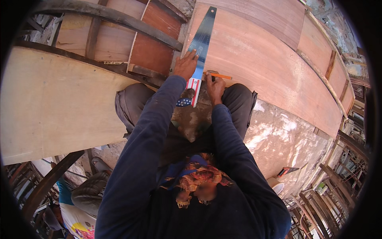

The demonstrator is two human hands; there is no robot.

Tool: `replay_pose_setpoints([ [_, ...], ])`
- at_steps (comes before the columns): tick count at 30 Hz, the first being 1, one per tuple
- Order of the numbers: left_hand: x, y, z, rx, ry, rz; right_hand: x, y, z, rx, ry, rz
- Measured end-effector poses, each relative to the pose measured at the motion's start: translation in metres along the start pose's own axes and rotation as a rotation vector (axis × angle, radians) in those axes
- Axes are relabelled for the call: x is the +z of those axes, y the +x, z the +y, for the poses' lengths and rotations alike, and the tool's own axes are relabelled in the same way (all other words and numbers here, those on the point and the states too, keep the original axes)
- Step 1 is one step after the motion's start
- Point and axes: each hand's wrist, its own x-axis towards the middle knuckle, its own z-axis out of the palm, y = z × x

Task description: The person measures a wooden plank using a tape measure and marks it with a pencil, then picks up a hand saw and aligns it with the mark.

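Note:
A handsaw [203, 41] lies flat, its toothed blade across a reddish plywood sheet [253, 56] and its handle [195, 89], striped with a starred grip, between my knees. My left hand [185, 65] presses on the blade near the handle, fingers spread on the metal rather than wrapped around it. In my right hand [215, 89] is an orange pencil [223, 76], held just right of the saw at the sheet's near edge. The pencil's left tip is close to the blade. A dark object [213, 72] behind the pencil is partly hidden.
Pale plywood [59, 101] spreads on the left, below a wooden frame with curved members [119, 22]. Another saw [288, 171] rests on the ground at lower right. A person [77, 206] sits at lower left near a curved timber [50, 185]. Chair-like wooden frames [322, 206] stand at right.

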Motion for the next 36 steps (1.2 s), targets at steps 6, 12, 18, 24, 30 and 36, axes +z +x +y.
replay_pose_setpoints([
  [6, -0.003, 0.001, 0.003, 0.001, -0.053, 0.003, 0.01, 0.014, 0.002, -0.044, 0.215, 0.017],
  [12, -0.008, -0.001, 0.003, -0.009, -0.061, -0.012, 0.021, 0.009, 0.02, -0.186, 0.108, -0.018],
  [18, -0.004, -0.002, 0.003, -0.007, -0.08, 0.016, 0.023, 0.017, 0.007, -0.243, 0.234, 0.138],
  [24, -0.013, -0.001, 0.004, -0.018, -0.078, -0.037, 0.018, 0.004, 0.013, -0.215, 0.118, 0.056],
  [30, -0.001, 0.001, 0.001, 0.0, 0.022, 0.031, 0.028, 0.03, 0.006, -0.22, 0.158, 0.122],
  [36, 0.0, 0.016, 0.005, 0.042, 0.069, 0.084, 0.027, 0.059, 0.006, -0.275, 0.051, 0.118],
])
